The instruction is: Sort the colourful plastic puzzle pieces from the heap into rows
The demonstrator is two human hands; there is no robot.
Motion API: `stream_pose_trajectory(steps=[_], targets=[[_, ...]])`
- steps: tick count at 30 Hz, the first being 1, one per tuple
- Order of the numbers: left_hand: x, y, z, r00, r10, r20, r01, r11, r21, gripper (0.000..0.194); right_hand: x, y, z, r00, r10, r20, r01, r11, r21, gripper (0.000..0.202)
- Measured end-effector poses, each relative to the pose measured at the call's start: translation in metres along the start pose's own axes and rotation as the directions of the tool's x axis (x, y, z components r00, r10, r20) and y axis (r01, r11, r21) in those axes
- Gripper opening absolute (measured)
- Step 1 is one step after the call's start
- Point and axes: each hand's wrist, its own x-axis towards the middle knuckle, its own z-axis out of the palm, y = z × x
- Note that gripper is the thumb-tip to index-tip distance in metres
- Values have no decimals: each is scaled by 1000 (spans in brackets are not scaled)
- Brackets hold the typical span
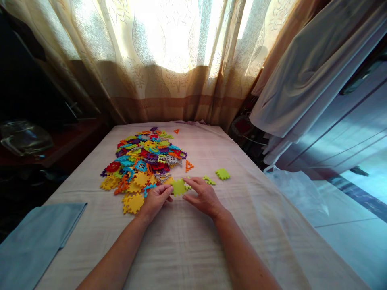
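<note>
My left hand (157, 200) pinches a flat lime-green square building piece (179, 187) with toothed edges, holding it by its left side. My right hand (203, 196) is at the piece's right side, thumb and fingers apart; whether the fingertips touch it is hard to tell. A bit of another green piece (188, 186) shows between the right fingers. Beyond that hand lie a green openwork piece (209, 180) and a solid green square piece (223, 174). Several yellow toothed pieces (135, 203) lie just left of my left hand.
A heap of mixed coloured toothed pieces (148, 151) covers the table's (242, 225) far left part. Orange triangle pieces (189, 165) lie beside it. A folded blue cloth (45, 225) rests at the left edge. A clear plastic bag (298, 193) is off the right edge.
</note>
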Motion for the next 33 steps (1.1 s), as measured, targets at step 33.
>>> stream_pose_trajectory(steps=[33], targets=[[-4,1,3,998,60,7,-60,998,19,60,15,129,-118,938,307,163,-215,882,-419,42]])
